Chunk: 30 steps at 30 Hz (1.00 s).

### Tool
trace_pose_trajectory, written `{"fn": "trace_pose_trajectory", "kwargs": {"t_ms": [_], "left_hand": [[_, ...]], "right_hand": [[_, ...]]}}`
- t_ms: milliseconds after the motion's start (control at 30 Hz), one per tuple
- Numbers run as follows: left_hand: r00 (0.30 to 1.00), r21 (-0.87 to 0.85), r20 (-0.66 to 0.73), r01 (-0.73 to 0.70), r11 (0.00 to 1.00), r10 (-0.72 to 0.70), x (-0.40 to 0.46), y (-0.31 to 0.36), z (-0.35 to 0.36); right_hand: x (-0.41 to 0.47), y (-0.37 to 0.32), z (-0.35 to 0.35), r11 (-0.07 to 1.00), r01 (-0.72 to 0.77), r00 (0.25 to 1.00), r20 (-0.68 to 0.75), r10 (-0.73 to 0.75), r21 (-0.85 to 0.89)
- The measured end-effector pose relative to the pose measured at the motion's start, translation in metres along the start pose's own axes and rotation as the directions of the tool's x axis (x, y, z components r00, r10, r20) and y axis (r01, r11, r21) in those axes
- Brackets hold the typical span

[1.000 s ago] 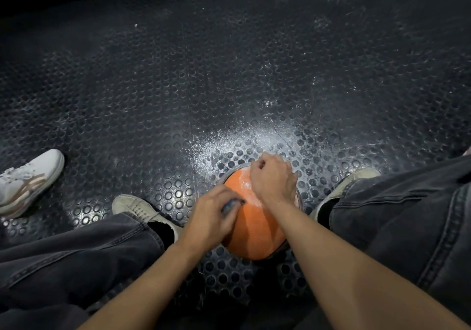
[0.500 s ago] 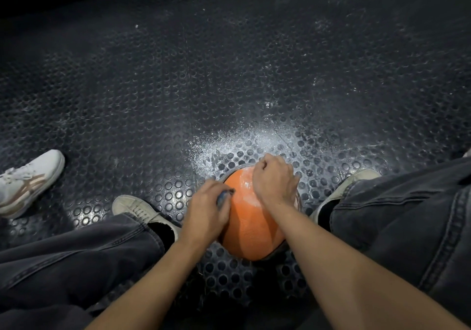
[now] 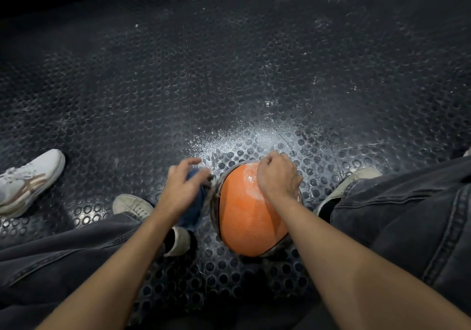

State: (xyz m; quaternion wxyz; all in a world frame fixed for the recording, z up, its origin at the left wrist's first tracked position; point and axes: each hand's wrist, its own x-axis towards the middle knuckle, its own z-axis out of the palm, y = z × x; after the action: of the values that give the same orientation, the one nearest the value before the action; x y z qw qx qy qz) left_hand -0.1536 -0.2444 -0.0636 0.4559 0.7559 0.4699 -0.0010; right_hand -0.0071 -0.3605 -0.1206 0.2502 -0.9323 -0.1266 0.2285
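An orange, rough-skinned ball (image 3: 244, 217) sits in a shiny metal ring (image 3: 214, 202) on the floor between my feet, with white powder smeared on its top. My right hand (image 3: 277, 176) rests as a fist on the ball's far top. Its fingers are curled under, and anything inside them is hidden. My left hand (image 3: 183, 186) is just left of the ball, off its surface, gripping a blue cloth (image 3: 191, 215) that hangs below the palm.
Black studded rubber flooring (image 3: 229, 74) lies all around, dusted with white powder (image 3: 244, 138) just beyond the ball. My shoes (image 3: 132, 206) (image 3: 351, 179) and dark jeans flank the ball. Another person's white sneaker (image 3: 30, 176) is at the left edge.
My left hand has slid with the blue cloth off the ball's left side and out to the left. My right fist and the ball have stayed put.
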Motion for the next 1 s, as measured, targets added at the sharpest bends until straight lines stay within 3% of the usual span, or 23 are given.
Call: {"fn": "trace_pose_trajectory", "kwargs": {"t_ms": [67, 233, 367, 500, 667, 800, 933, 1000], "left_hand": [[0.999, 0.071, 0.019, 0.033, 0.997, -0.034, 0.003, 0.004, -0.010], [0.990, 0.272, 0.129, -0.090, 0.958, 0.057, -0.007, 0.018, -0.005], [0.992, 0.203, 0.117, -0.068, 0.977, 0.045, -0.028, 0.020, 0.024], [0.970, 0.211, 0.031, -0.243, 0.947, 0.241, -0.038, 0.000, 0.044], [0.944, 0.080, -0.025, -0.325, 0.942, 0.328, -0.037, -0.008, 0.053], [0.926, 0.052, -0.159, -0.338, 0.940, 0.342, -0.027, -0.008, 0.053], [0.951, -0.099, -0.109, -0.299, 0.949, 0.288, -0.034, -0.006, 0.050], [0.954, -0.084, -0.118, -0.287, 0.954, 0.277, -0.033, -0.007, 0.050]], "right_hand": [[-0.001, 0.000, -0.001, 1.000, -0.002, 1.000, -0.004, 0.002, 0.008], [-0.001, -0.002, 0.001, 1.000, -0.004, 1.000, -0.009, 0.004, 0.002], [-0.002, -0.003, -0.001, 1.000, -0.010, 1.000, -0.014, 0.010, 0.017], [-0.004, -0.003, -0.004, 0.999, -0.012, 1.000, -0.008, 0.012, 0.043], [-0.011, 0.012, -0.007, 0.996, 0.083, 0.996, 0.025, -0.084, 0.044], [-0.012, 0.007, -0.008, 0.999, 0.030, 1.000, -0.002, -0.030, 0.039], [-0.011, 0.003, -0.010, 0.998, -0.016, 1.000, -0.014, 0.016, 0.061], [-0.011, 0.003, -0.009, 0.999, -0.004, 1.000, -0.012, 0.004, 0.054]]}}
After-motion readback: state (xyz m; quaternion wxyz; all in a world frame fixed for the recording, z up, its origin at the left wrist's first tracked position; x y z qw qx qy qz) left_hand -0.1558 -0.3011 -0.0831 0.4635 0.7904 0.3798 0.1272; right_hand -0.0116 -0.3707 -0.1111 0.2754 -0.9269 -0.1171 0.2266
